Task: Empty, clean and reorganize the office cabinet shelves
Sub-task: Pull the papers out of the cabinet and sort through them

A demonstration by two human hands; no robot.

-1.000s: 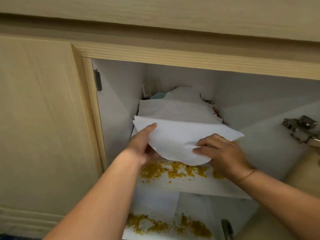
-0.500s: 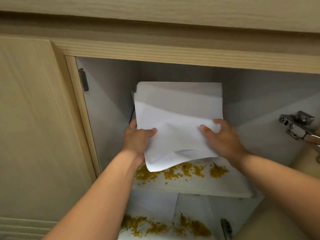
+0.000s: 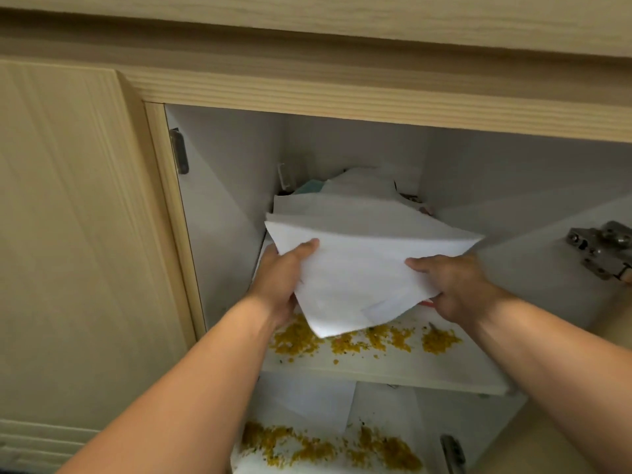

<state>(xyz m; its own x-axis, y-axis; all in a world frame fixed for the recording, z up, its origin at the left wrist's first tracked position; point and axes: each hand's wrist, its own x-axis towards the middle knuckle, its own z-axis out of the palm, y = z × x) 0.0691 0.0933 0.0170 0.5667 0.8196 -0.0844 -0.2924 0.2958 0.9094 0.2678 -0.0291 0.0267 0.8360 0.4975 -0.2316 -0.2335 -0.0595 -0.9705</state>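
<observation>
Now lowered from upright to a forward slant: white paper sheets (image 3: 359, 275), over the upper shelf (image 3: 383, 369), left hand (image 3: 285, 268) and right hand (image 3: 448, 285) each gripping a side edge. Emptying looks barely begun. Far behind: more papers (image 3: 342, 206), partly hidden clutter. Yellow crumbs (image 3: 372, 338) foul both shelves. Right: door hinge (image 3: 602, 249).

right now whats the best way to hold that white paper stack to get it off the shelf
Grip the paper stack by its two side edges, coming from the open front, as the left hand and right hand do: the sheets are limp and sag at the near corner, so they need support on both sides.
</observation>
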